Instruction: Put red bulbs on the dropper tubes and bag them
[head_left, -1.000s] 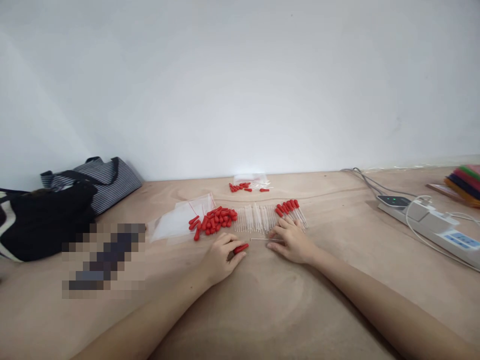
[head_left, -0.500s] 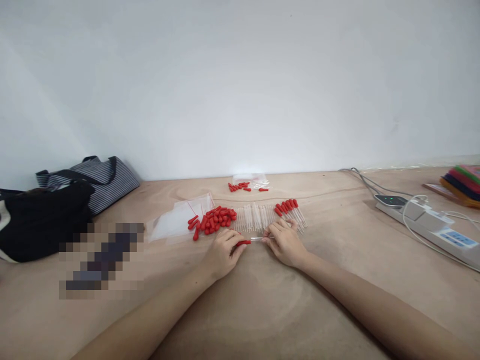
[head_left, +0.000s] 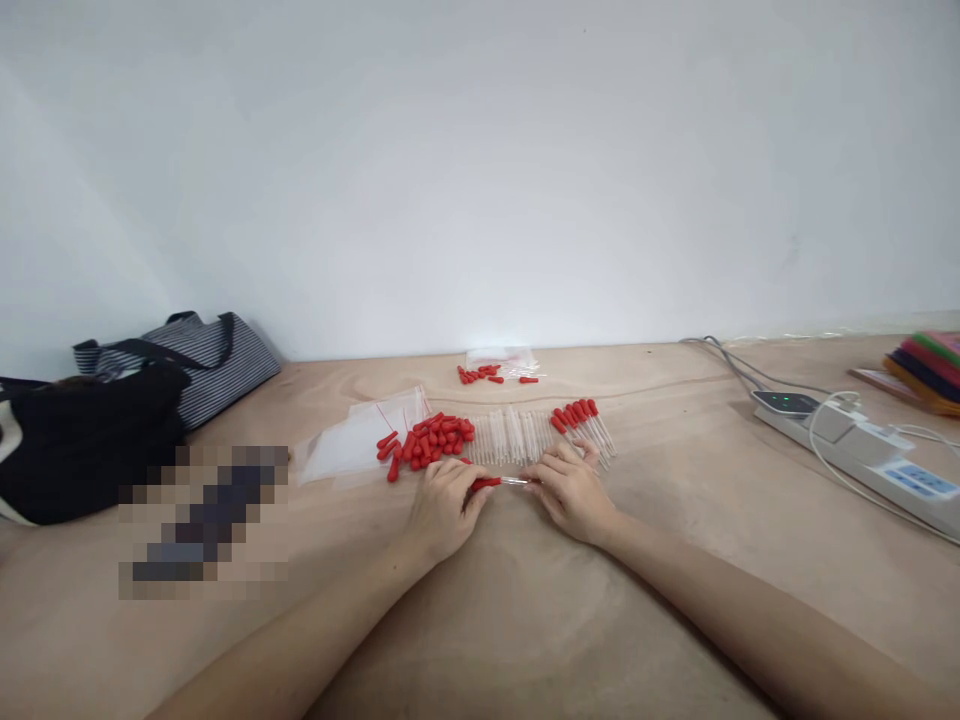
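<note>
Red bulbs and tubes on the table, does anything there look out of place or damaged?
One red bulb looks slightly out of place: it lies by itself at the back, right of the small far cluster of bulbs. Nothing else stands out; the row of tubes shows too small to judge for cracks.

The left hand [head_left: 448, 507] and right hand [head_left: 574, 495] are bare; the left arm [head_left: 307, 635] and right arm [head_left: 720, 602] are bare and slim; one tiny spot [head_left: 395, 567] marks the left arm.
</note>
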